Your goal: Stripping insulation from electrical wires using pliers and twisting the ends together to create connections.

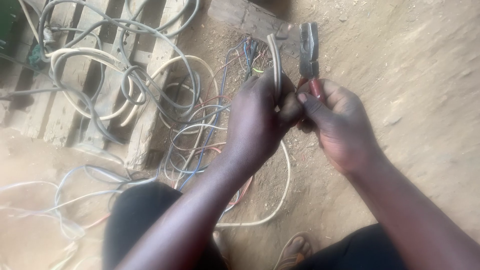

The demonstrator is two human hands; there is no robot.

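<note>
Left hand has its fingers wrapped around a pale cable; right hand, at 3 o'clock, fingers clenched on pliers.

Both forearms reaching forward from below, left hand closed in a fist, back of hand facing up, right hand curled closed beside it, thumb pressing toward left fingers, knuckles almost touching, wrists slightly bent.
</note>
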